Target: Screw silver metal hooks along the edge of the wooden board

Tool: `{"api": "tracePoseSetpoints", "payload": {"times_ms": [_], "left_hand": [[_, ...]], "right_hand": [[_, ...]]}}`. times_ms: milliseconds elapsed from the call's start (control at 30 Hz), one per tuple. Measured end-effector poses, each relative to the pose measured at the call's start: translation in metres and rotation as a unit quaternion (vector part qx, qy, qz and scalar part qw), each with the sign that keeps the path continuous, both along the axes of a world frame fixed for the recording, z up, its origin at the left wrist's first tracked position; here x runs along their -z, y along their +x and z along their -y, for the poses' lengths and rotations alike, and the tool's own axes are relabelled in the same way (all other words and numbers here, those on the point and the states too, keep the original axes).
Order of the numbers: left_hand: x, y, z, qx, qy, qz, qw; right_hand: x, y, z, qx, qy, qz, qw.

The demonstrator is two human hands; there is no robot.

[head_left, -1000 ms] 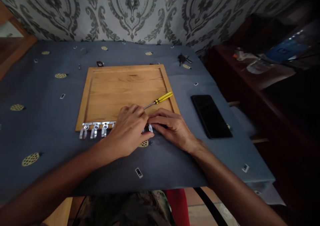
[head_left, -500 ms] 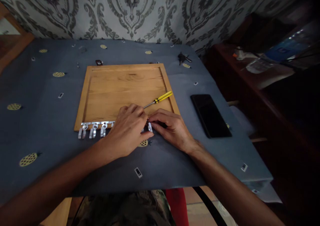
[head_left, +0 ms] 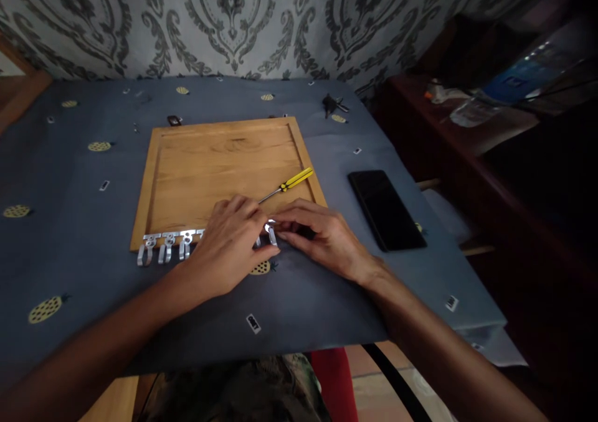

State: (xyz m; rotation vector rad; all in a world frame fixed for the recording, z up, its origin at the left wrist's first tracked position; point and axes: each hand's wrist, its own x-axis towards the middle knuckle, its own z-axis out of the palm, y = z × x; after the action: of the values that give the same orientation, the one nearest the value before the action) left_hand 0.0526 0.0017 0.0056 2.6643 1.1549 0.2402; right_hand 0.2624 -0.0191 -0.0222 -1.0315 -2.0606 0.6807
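A square wooden board (head_left: 219,167) lies on a table under a blue cloth (head_left: 79,223). A metal strip of hooks (head_left: 166,246) runs along the board's near edge. My left hand (head_left: 228,244) lies over the middle of the strip with its fingers curled down on it. My right hand (head_left: 317,238) meets it from the right and pinches a shiny hook (head_left: 271,232) at the strip's right part. A screwdriver with a yellow handle (head_left: 289,183) rests on the board just beyond my fingers.
A black phone (head_left: 385,207) lies flat on the cloth to the right of the board. Keys (head_left: 332,104) sit near the far right corner by the patterned wall. A dark wooden shelf (head_left: 467,135) with clutter stands past the table's right edge.
Both hands stay on the hook strip with only small finger movements. The view has shifted a little, so everything sits slightly further left in the picture.
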Motion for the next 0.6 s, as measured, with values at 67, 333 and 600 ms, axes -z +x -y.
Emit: {"api": "tracePoseSetpoints", "payload": {"times_ms": [67, 333, 600], "left_hand": [[0.001, 0.000, 0.000, 0.001, 0.007, 0.001, 1.000], [0.005, -0.002, 0.000, 0.001, 0.018, 0.015, 1.000], [0.001, -0.001, 0.000, -0.001, 0.009, 0.008, 1.000]], "right_hand": [[-0.004, 0.001, -0.002, -0.007, 0.011, 0.019, 1.000], [0.000, -0.004, -0.006, -0.009, 0.011, 0.026, 1.000], [0.007, -0.003, -0.005, -0.020, 0.008, 0.009, 1.000]]}}
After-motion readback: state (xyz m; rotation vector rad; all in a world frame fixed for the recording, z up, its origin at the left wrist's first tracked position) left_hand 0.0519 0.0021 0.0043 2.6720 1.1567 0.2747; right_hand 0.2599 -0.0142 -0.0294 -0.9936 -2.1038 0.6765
